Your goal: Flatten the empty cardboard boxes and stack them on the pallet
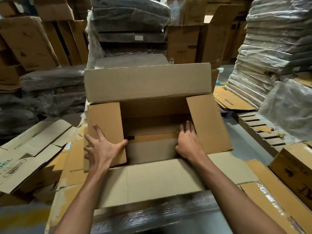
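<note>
Against box (pixel 148 83) flaps, left hand (pixel 103 147), right hand (pixel 189 144)

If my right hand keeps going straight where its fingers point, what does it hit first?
Probably the bottom flaps inside the cardboard box, just ahead of the right hand; depth is unclear.

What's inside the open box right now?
No contents visible: just bare bottom flaps of the open box, with the right hand reaching in. The left flap and right flap cover the floor's sides.
</note>
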Tool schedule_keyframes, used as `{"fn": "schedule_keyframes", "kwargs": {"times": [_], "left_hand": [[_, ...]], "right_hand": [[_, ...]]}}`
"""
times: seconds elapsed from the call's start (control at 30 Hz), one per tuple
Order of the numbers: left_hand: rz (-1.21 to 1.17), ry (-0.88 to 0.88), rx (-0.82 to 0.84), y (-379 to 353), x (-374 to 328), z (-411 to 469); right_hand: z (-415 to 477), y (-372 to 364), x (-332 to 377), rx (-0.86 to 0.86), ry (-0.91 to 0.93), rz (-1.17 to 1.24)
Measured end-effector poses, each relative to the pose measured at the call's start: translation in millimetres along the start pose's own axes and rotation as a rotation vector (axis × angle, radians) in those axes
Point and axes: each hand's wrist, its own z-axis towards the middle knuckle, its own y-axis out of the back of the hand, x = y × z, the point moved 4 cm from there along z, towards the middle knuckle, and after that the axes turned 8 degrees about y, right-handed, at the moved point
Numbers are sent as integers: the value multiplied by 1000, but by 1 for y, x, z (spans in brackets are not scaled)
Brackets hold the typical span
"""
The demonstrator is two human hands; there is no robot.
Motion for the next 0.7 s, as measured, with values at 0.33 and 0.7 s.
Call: {"fn": "schedule_keyframes", "kwargs": {"times": [0.33, 0.7], "left_hand": [[-13, -3, 18, -1, 3, 2], [-33, -13, 20, -3, 1, -3]], "right_hand": [[-7, 46, -61, -396, -158, -213], [-9, 2, -128, -315, -235, -85]]}}
